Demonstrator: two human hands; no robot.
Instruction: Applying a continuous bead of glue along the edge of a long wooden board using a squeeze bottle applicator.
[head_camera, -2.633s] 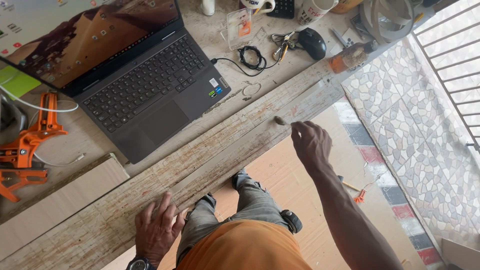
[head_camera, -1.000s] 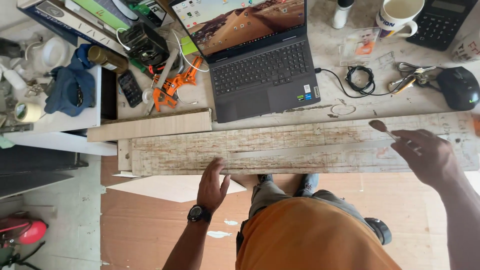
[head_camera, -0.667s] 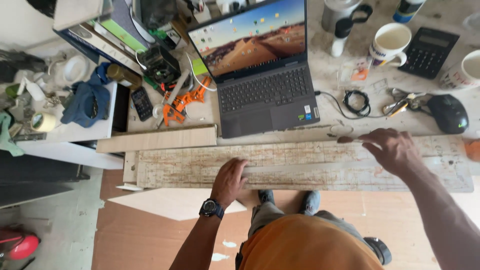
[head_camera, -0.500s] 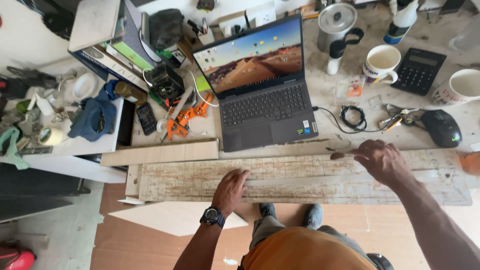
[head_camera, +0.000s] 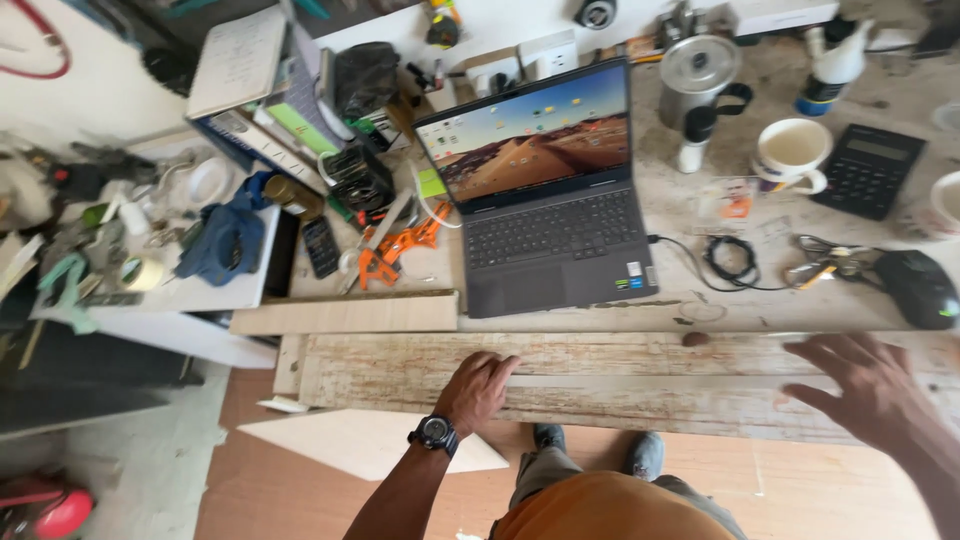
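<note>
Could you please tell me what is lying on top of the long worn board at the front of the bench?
On the worn board rest the left hand, the spread right hand and a small brown lump. Whatever is beneath the palms is hidden.

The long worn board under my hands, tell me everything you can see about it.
The long board lies flat along the near edge of the workbench, running left to right, its right end out of view. It looks like pale wood, its whitish surface scuffed with reddish-brown streaks. A narrower pale strip lies lengthwise on it. The left hand rests on its near edge; the right hand spreads over its right part. A small brown lump sits at its far edge.
</note>
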